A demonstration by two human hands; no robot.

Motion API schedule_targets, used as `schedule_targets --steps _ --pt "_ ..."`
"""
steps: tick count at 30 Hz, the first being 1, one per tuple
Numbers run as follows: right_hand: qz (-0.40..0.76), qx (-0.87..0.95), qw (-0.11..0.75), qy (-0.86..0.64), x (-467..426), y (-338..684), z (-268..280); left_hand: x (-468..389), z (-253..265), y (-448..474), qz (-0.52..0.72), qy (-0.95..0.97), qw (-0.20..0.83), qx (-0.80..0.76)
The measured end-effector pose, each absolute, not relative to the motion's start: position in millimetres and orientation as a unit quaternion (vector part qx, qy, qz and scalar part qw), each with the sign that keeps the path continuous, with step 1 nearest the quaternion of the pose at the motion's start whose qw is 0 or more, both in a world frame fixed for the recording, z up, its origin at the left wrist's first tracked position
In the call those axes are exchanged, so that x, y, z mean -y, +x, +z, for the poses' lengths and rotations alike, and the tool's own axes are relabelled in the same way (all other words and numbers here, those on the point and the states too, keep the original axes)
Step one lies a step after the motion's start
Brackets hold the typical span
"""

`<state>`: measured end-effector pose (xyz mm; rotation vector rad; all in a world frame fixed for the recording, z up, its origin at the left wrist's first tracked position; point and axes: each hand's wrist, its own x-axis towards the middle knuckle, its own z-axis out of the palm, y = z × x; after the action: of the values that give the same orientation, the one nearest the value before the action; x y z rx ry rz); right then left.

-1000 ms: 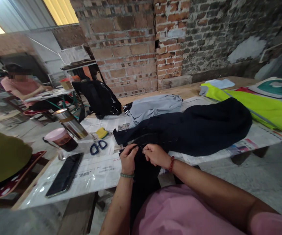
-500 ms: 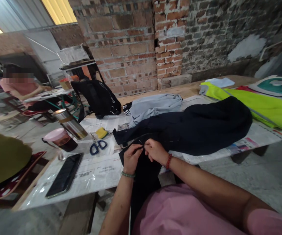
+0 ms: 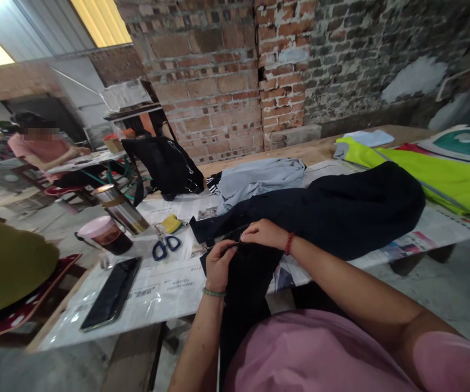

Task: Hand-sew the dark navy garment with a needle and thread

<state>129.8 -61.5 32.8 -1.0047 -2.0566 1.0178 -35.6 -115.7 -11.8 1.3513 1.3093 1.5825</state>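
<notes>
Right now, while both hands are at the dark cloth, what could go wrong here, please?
The left hand pinches the dark cloth with the right hand's fingertips close by; anything sharp there, too small to make out, might prick a finger.
The cup of dark drink stands near the phone; if knocked, it could perhaps wet it.
The phone also lies close to the table's near edge, so a bump might push it off.

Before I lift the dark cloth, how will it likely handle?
The dark cloth would probably sag, as it lies in loose folds. It may feel fairly weighty for fabric, since it heaps up thickly at its right end. A lift there could also tug at the left hand, which pinches part of it.
</notes>
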Motion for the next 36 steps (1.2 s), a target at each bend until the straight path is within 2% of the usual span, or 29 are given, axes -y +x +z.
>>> schedule_targets --steps 12,20,25,31,36 --pt "0.615 0.543 0.416 -0.392 62 101 23 111 -17 -35 0.611 0.445 0.469 -0.456" --pt "0.627 0.484 0.447 -0.415 46 85 29 108 -13 -37 0.635 0.391 0.498 -0.442" --pt "0.635 0.475 0.437 -0.423 35 91 40 110 -13 -38 0.638 0.381 0.513 -0.430" --pt "0.719 0.450 0.412 -0.331 29 98 50 110 -11 -36 0.626 0.375 0.531 -0.432" --pt "0.743 0.415 0.432 -0.299 11 106 56 111 -10 -36 0.617 0.372 0.539 -0.437"
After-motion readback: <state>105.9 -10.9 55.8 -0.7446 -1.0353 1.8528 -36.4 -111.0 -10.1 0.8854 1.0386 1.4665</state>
